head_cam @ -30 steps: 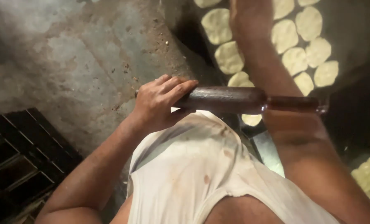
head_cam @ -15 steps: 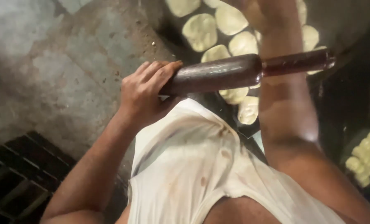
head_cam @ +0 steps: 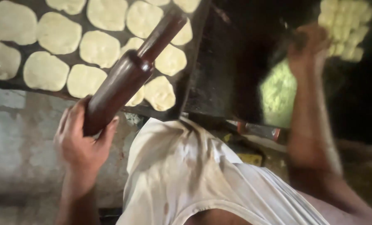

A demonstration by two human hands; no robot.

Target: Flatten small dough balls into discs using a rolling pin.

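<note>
View from the head, looking down the person's chest. The left hand (head_cam: 82,143) is closed around the lower end of a dark brown rolling pin (head_cam: 127,81); the fingers (head_cam: 65,121) curl over one side of the barrel and the thumb (head_cam: 110,127) presses the other, so the grip is wrapped tight on the wood. From this grip the rolling pin runs up and to the right, tilted, its thick barrel just above the hand and its thin handle at the far end, raised over a dark tray (head_cam: 194,62). The tray carries rows of pale flat dough rounds (head_cam: 99,48), lying close together, several touching. The right hand (head_cam: 304,48) is stretched out well apart from the left, over a dark surface to the right of the tray; it is blurred, and whether its grip is spread or pinching cannot be told. Just below it sits a blurred greenish-yellow flat piece (head_cam: 277,91), and beside it, at the upper right, a heap of small pale dough lumps (head_cam: 346,25). A stained white vest (head_cam: 186,175) fills the lower middle; a grey concrete floor (head_cam: 19,137) lies under the left hand
</note>
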